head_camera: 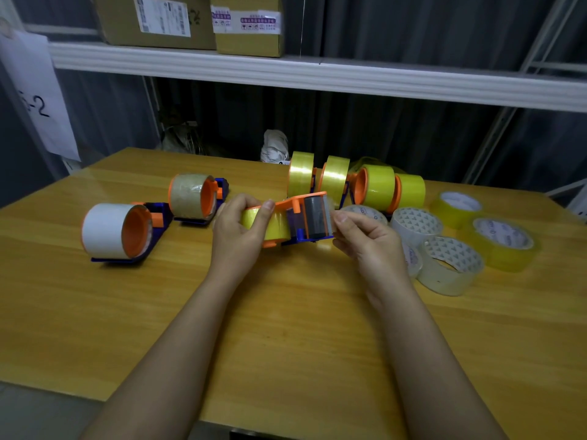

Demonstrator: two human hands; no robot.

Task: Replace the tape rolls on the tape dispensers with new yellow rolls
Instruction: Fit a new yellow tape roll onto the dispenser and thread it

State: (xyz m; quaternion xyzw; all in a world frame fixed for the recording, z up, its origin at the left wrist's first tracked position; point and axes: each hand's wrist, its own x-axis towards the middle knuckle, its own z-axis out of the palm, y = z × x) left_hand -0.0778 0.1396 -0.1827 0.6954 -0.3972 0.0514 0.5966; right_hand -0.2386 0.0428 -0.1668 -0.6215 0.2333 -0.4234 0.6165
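Dispenser in work (298,219) was held off the worktop (286,312), between both hands, centre of view. Its long axis ran left to right across the person: new yellow roll (265,222) at the left end, grey roller and cutter head at the right.

Left hand (236,231) gripped the roll end, fingers curled over the top and thumb across the yellow face. Right hand (365,236) sat at the cutter end, thumb and forefinger pinched close together just beside the roller; probably on the loose tape end, though the clear film was too faint to confirm. Judged step: threading the tape over the roller toward the blade. The pull would run rightward along the long axis, so the right hand was the working one and the left only steadied.

Two dispensers lay left on the worktop, apparently awaiting change: one with a white roll (108,231), one with a brownish clear roll (190,195). Behind the hands stood a cluster of dispensers with yellow rolls (355,182), apparently done. To the right lay loose rolls: clear ones (448,265) nearer, two spare yellow ones (500,241) further out.

Worktop was yellow wood-grain laminate. Above, a white shelf (317,74) carried cardboard boxes (158,20); dark corrugated wall behind, a paper label hung at left.
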